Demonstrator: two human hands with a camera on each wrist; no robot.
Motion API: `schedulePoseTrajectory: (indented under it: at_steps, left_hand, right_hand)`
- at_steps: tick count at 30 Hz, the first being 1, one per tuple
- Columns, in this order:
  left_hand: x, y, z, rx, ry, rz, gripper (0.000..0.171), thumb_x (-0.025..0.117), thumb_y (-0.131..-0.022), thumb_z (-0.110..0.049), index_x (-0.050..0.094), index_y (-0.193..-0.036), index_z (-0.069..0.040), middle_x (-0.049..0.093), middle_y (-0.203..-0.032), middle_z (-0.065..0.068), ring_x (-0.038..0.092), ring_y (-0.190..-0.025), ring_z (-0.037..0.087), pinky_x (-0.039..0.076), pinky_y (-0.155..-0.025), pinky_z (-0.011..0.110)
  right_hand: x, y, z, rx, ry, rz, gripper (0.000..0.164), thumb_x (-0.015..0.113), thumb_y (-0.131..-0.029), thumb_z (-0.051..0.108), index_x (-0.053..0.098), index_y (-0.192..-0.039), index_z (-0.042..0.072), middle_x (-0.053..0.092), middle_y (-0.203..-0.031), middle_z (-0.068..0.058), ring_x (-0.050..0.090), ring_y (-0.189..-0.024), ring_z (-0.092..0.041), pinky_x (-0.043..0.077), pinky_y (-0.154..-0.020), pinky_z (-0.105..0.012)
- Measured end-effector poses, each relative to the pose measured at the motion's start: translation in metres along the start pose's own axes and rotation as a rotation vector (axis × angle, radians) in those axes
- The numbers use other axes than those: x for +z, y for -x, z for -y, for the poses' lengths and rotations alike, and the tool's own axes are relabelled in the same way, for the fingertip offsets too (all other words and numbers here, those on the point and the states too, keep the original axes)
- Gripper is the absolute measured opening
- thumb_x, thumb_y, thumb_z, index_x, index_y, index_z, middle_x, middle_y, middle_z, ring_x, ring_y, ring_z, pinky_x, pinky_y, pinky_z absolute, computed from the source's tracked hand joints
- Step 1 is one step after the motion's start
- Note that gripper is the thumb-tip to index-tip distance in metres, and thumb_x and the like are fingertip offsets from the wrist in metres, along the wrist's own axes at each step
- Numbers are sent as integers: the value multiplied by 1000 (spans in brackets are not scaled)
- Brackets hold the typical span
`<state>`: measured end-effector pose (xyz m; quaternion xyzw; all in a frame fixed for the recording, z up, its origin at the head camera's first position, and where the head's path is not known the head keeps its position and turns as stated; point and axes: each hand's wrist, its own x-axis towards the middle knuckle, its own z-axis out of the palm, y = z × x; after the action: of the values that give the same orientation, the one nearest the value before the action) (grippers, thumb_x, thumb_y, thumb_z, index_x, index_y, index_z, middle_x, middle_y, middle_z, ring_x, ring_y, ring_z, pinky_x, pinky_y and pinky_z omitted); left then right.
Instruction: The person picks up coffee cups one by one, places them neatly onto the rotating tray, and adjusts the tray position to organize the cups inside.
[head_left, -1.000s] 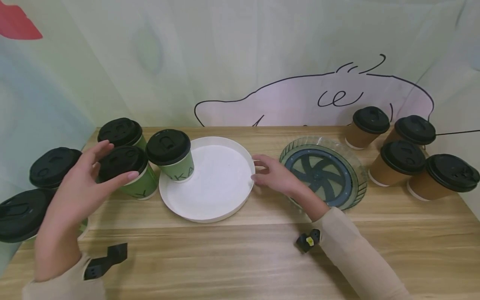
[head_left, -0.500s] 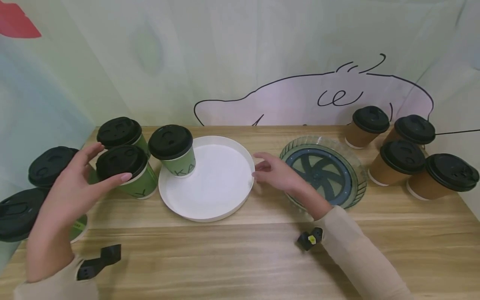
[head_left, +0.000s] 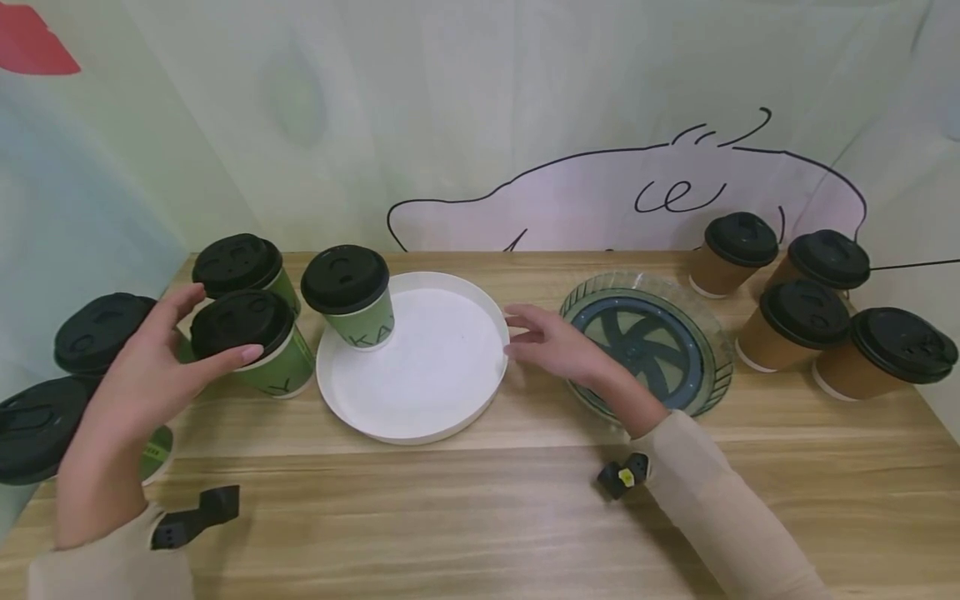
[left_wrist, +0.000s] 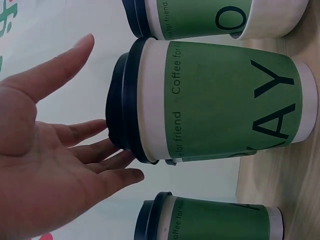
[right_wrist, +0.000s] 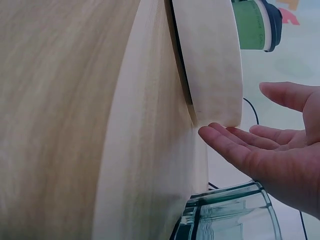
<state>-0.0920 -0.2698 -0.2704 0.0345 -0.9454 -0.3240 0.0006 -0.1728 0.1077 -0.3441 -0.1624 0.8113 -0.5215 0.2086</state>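
In the head view, my left hand [head_left: 138, 383] is spread, thumb and fingers apart, by the black lid of a green paper coffee cup [head_left: 279, 367]. The left wrist view shows that cup [left_wrist: 220, 100] upright, the fingers reaching past its lid and the thumb away from it. A round, low-rimmed white tray [head_left: 431, 392] lies mid-table, bearing another lidded green cup [head_left: 365, 325] at its back left. My right hand [head_left: 558, 348] has its fingertips at the tray's right rim; in the right wrist view they meet the tray's side wall [right_wrist: 212, 65], thumb apart.
Other green cups with black lids [head_left: 103, 333] stand on the left. A ribbed clear glass dish [head_left: 720, 358] with a blue swirl-patterned disc [head_left: 645, 354] sits right of the tray. Several brown lidded cups [head_left: 783, 337] are grouped at the far right. A curtain [head_left: 465, 108] hangs behind the table.
The cup on the white tray has shifted slightly back and to the right. My left hand has drawn a little left; my right hand has stayed almost in place at the rim.
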Motion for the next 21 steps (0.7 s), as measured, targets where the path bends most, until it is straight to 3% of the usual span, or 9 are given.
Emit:
schedulePoseTrajectory:
  at_steps: [6,15,21]
  left_hand:
    - [1,-4,8,-15,11,8,95,63,-85,-38,-1,-146,-4,3,-148,27,12,-126,55,21,-89,70]
    - [5,-10,19,4,46,-5,97,65,-84,-38,0,-146,-4,6,-148,26,10,-132,46,15,-100,63]
    - [4,-8,13,10,65,17,95,64,-85,-34,-1,-145,-1,4,-147,29,7,-132,48,14,-100,63]
  right_hand:
    - [1,0,0,18,-32,-24,57,58,-88,6,32,-139,0,46,-132,-20,53,-111,-29,47,-88,-37]
    - [0,1,0,5,-60,-55,50,56,-89,2,37,-135,-4,55,-115,-25,62,-86,-33,51,-79,-39]
    - [0,1,-1,-3,-54,-45,51,57,-88,3,38,-135,-3,51,-124,-23,57,-105,-30,48,-86,-36]
